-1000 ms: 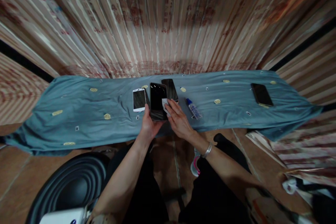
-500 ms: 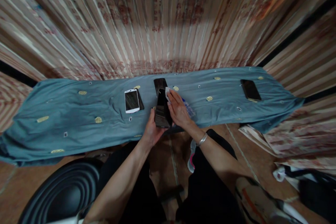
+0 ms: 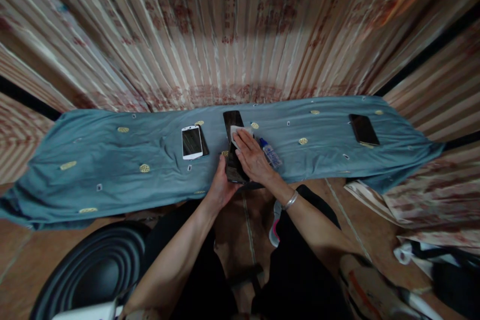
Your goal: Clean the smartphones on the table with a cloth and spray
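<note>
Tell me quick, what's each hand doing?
Left hand: closed, holding the dark phone.
Right hand: fingers flat, pressing a white cloth on that phone.

Backdrop: striped cream-and-red patterned drapery (image 3: 232,30), dimly lit. Counter (image 3: 112,170) draped in blue-grey cloth with gold motifs. Brown tiled floor (image 3: 15,260). Black ribbed round object (image 3: 90,270) lower left
</note>
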The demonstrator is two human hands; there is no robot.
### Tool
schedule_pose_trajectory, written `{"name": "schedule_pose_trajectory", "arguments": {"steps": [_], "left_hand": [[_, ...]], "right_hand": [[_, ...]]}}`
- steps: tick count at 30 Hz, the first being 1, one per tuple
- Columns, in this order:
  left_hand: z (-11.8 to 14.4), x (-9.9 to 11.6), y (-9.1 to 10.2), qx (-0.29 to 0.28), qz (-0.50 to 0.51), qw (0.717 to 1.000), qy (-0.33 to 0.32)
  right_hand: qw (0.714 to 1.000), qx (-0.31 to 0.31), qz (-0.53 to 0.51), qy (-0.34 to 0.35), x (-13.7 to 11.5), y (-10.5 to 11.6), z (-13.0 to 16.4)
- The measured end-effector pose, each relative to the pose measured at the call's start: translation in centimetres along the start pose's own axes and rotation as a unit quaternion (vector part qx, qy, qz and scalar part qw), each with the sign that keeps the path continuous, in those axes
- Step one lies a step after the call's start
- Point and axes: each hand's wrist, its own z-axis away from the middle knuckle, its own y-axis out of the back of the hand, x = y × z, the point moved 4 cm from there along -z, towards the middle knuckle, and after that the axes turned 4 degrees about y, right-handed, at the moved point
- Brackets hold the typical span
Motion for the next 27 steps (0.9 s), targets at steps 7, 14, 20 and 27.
{"name": "schedule_pose_trajectory", "arguments": {"steps": [7,14,20,27], "left_hand": [[0.2,1.0,0.1,0.031,0.021,0.999,-0.011],[0.0,2.2,0.7,0.043,0.067,0.995,-0.063],[0.3,3.0,0.7,0.069,0.042,0.995,-0.060],[0.3,4.0,1.3,0.071,-0.008,0.996,-0.061]], "right_hand": [[0.999,-0.021,-0.020,0.032,-1.6,-1.3,0.8],[0.996,-0.058,-0.032,0.056,-4.0,-1.9,1.6],[0.993,-0.080,-0.026,0.078,-5.2,-2.6,2.4],[0.989,-0.089,-0.012,0.117,-6.4,-3.1,3.0]]}}
